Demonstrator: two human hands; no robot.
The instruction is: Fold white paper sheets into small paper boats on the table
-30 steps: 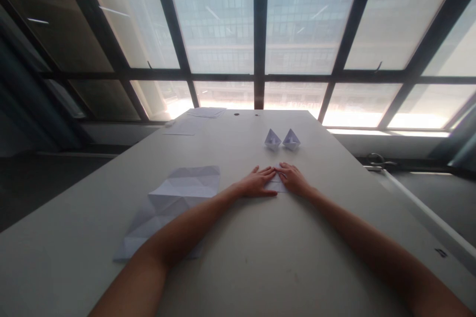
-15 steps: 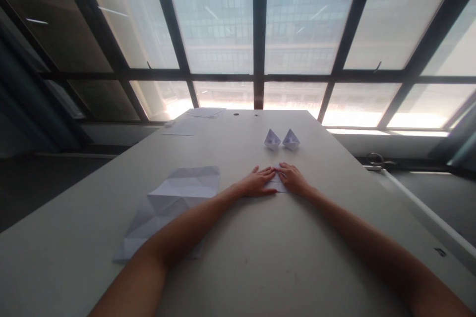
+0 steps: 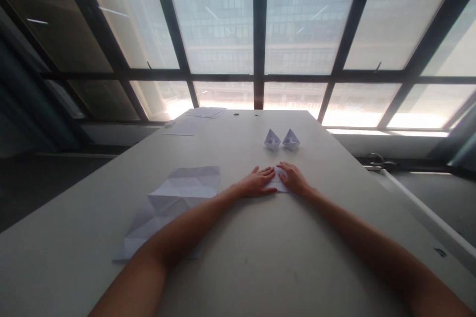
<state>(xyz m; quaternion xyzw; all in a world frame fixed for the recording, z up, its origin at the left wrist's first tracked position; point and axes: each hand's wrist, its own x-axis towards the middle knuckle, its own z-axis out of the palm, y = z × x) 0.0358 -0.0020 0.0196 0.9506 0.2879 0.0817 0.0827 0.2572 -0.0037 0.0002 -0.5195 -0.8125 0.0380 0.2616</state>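
Observation:
A small folded sheet of white paper (image 3: 278,186) lies on the table between my hands, partly covered by them. My left hand (image 3: 258,182) rests flat on its left side with the fingers spread. At the right edge of the paper is my right hand (image 3: 293,178), its fingers apart and slightly curved, touching the sheet. Just beyond my hands stand two folded paper boats, a left one (image 3: 272,140) and a right one (image 3: 291,140), side by side.
Creased, unfolded white sheets (image 3: 186,183) lie on the left of the white table (image 3: 238,277), partly under my left forearm. Flat papers (image 3: 182,126) are at the far left end. Tall windows (image 3: 223,20) rise behind the table, and a dark curtain (image 3: 33,94) hangs left.
My right hand has shifted slightly to the right and away from my left fingertips, uncovering more of the folded paper. My left hand has stayed in place.

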